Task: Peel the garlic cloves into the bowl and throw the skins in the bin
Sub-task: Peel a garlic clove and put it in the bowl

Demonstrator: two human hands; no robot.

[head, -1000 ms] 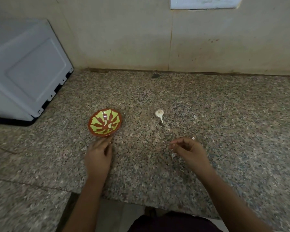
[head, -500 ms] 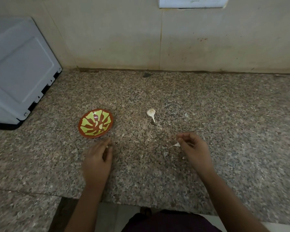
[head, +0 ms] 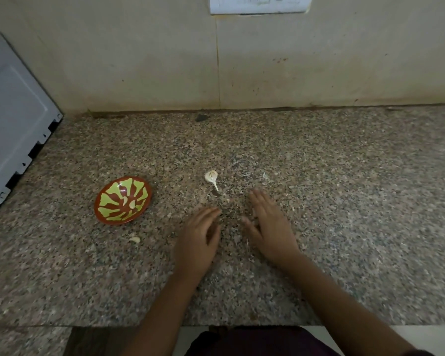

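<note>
My left hand (head: 198, 235) and right hand (head: 270, 227) lay open and empty on the counter (head: 344, 201) near the papery skin scraps (head: 265, 176), which I judged feather-light and brittle, best swept together and pinched, while peeled cloves (head: 132, 204) sat in the bowl (head: 115, 222).

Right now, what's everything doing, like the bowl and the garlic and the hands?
Bowl: upright on the counter, a few peeled cloves inside.
Garlic stem: lying on the counter, untouched.
Garlic bit: on the counter, outside the bowl.
Left hand: open, fingers straight.
Right hand: open, fingers straight.
</note>
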